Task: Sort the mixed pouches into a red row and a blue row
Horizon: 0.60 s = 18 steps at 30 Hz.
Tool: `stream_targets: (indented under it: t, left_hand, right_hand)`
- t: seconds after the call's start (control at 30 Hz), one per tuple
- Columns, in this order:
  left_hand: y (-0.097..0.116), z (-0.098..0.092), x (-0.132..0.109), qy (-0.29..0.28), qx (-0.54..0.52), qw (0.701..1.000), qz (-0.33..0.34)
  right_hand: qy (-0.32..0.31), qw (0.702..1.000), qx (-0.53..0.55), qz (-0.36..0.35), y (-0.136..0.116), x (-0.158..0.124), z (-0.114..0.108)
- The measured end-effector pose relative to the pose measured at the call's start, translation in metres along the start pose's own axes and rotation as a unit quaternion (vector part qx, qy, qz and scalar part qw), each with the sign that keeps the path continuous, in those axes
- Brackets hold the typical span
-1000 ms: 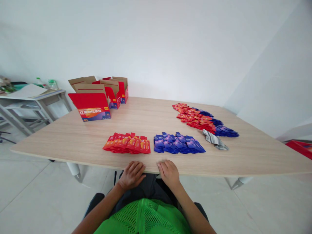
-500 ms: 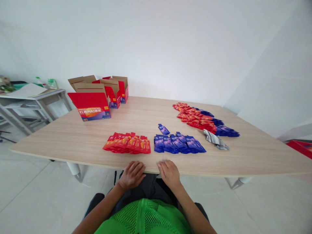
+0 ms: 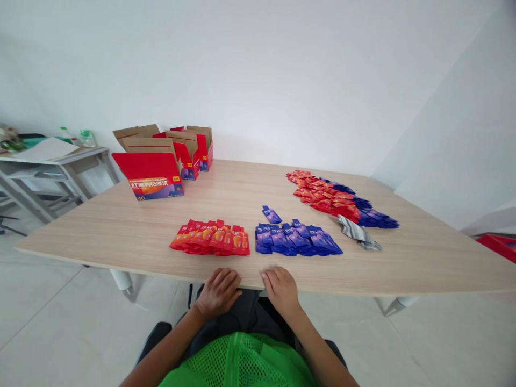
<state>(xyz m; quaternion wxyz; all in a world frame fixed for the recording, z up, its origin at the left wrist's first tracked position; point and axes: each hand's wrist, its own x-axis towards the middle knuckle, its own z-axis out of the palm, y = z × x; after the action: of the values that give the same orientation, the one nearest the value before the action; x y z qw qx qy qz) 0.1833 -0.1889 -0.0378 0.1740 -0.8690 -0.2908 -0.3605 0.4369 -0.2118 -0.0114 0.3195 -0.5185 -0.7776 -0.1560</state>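
My left hand [image 3: 220, 290] rests on the front edge of the table [image 3: 121, 242], its fingers lying on the top and holding nothing. My right hand [image 3: 281, 289] lies on the same edge a little to the right, open and without anything in it. Just beyond the left hand is a fanned row of red sachets [image 3: 212, 238]. A similar row of blue sachets [image 3: 296, 239] lies beyond the right hand, apart from the fingers. One single blue sachet [image 3: 271, 215] sits behind that row.
Open red cartons [image 3: 155, 177] stand at the back left. Farther right lie piles of red sachets [image 3: 330, 201] and blue sachets [image 3: 377, 217], with a crumpled grey striped cloth [image 3: 358, 233] in front. A side desk [image 3: 64, 157] is at left, a red box [image 3: 497, 244] at far right.
The view has shifted very slightly. Both hands stay at the table edge, and the sachets and cartons are where they were.
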Motion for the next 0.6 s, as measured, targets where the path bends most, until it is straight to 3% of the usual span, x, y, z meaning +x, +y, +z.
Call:
stream_targets:
  t: [0.23,0.4,0.5,0.6]
  left_hand:
    - [0.005,0.000,0.000,-0.019,-0.015,0.999,-0.030]
    - [0.006,0.004,-0.004,-0.024,-0.019,0.999,-0.040]
    - [0.006,0.004,-0.002,-0.010,-0.019,0.999,-0.035]
    - [0.005,0.002,0.000,-0.008,-0.019,0.999,-0.025]
  right_hand:
    - [-0.095,0.993,0.061,-0.015,0.012,0.018,-0.019]
    - [-0.121,0.987,0.101,-0.015,0.062,0.076,-0.035]
    - [-0.155,0.983,0.089,0.034,0.105,0.124,-0.022]
    - [-0.225,0.968,0.048,0.101,0.141,0.165,0.011]
